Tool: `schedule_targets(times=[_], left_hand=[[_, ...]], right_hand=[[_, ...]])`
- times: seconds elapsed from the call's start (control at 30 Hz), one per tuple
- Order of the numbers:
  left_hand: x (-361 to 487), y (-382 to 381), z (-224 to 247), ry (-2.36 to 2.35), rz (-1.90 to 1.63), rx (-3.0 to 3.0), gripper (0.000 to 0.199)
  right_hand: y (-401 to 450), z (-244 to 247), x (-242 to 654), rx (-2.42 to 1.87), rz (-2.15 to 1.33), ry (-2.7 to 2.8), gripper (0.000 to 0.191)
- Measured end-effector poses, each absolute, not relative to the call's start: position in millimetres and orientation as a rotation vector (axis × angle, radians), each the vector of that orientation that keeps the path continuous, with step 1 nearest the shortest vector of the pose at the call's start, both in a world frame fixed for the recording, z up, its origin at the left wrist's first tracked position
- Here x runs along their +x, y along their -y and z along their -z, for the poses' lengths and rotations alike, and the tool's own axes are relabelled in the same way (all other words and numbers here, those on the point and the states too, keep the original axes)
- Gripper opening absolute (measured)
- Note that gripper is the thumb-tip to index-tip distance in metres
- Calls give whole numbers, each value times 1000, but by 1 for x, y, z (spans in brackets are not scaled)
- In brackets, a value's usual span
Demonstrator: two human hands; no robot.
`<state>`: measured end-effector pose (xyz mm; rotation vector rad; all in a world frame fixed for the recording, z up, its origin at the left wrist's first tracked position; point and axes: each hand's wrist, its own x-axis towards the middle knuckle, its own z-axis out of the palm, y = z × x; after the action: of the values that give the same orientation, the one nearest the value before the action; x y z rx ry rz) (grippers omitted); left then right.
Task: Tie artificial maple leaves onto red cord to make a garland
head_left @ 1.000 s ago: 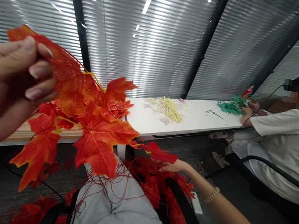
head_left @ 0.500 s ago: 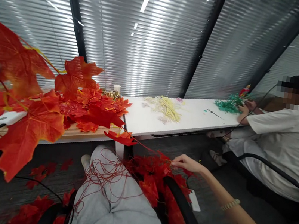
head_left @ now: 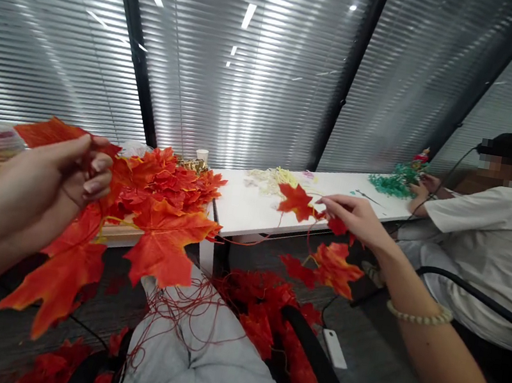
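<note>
At the left, my left hand (head_left: 55,186) pinches a strand of artificial maple leaves (head_left: 167,242); large red-orange leaves hang below and around its fingers. My right hand (head_left: 358,221), raised above the floor in front of the white table, has its fingertips closed on the string of a leaf garland (head_left: 336,266). Several smaller leaves dangle from that string, and a thin red string runs left from it. Tangled red string (head_left: 198,312) lies across my lap. A heap of red leaves (head_left: 261,309) rests beside my right leg.
A leaf pile (head_left: 165,180) covers part of the wooden table at left. Pale yellow strips (head_left: 277,182) lie on the white table (head_left: 243,209). At right a seated person (head_left: 509,251) handles green foliage (head_left: 394,181). A black armrest (head_left: 319,370) stands beside my right leg.
My left hand has moved right and further into view with its leaves. My right hand has risen from the heap beside my leg, lifting a string with leaves.
</note>
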<state>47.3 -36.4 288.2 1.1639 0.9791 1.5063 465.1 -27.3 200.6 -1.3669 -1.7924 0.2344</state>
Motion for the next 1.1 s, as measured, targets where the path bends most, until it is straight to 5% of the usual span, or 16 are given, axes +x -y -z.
schedule_targets(times=[0.27,0.73,1.1], left_hand=[[46,48,-272,-1112,-1338,1244,16],[28,83,-234,-1327,-774,1675,28],[18,69,-222,-1173,-928,1594,20]], right_hand=[[27,-258,410,-1180,-89,1794,39],[5,-283,378,-925,160,1556,30],[10,-283,391,-1061,644,1500,36]])
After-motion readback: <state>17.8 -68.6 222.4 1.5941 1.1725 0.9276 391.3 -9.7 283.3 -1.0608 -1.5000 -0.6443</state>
